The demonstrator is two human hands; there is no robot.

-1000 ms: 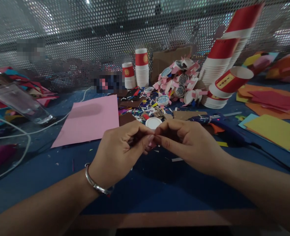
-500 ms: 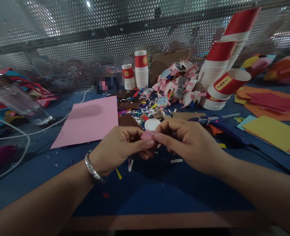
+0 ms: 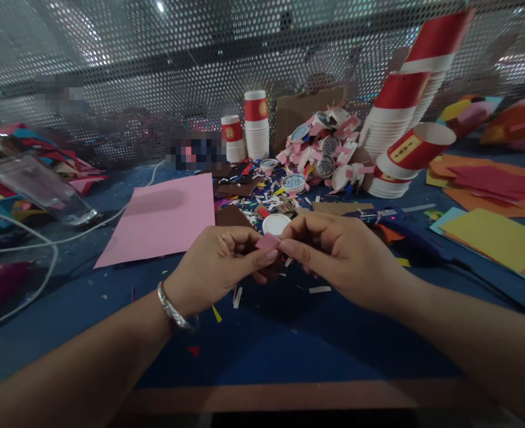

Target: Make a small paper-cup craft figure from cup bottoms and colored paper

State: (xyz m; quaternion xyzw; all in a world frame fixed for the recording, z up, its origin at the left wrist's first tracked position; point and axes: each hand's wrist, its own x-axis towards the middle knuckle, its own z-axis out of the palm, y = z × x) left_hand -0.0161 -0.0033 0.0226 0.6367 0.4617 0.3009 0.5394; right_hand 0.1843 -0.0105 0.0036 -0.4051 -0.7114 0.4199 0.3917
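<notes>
Both hands meet above the blue table (image 3: 266, 351), pinching one small pink paper piece (image 3: 268, 241) between them. My left hand (image 3: 218, 264), with a silver bangle on its wrist, grips the piece's left side between thumb and forefinger. My right hand (image 3: 338, 255) pinches the right side, fingers curled. A white round lid (image 3: 275, 223) lies just behind the hands. A large pink paper sheet (image 3: 162, 217) lies flat to the left.
Stacks of red-and-white paper cups (image 3: 256, 125) stand at the back, taller leaning stacks (image 3: 400, 107) at right. A heap of decorated lids (image 3: 322, 148), paper scraps, a glue gun (image 3: 405, 229), coloured sheets (image 3: 496, 238), a clear container (image 3: 35, 187) and white cables surround the hands. A perforated metal screen closes the back.
The pink piece, hidden between the fingertips a second ago, now shows between both hands. The hands have risen slightly and the left wrist has drawn back a little.
</notes>
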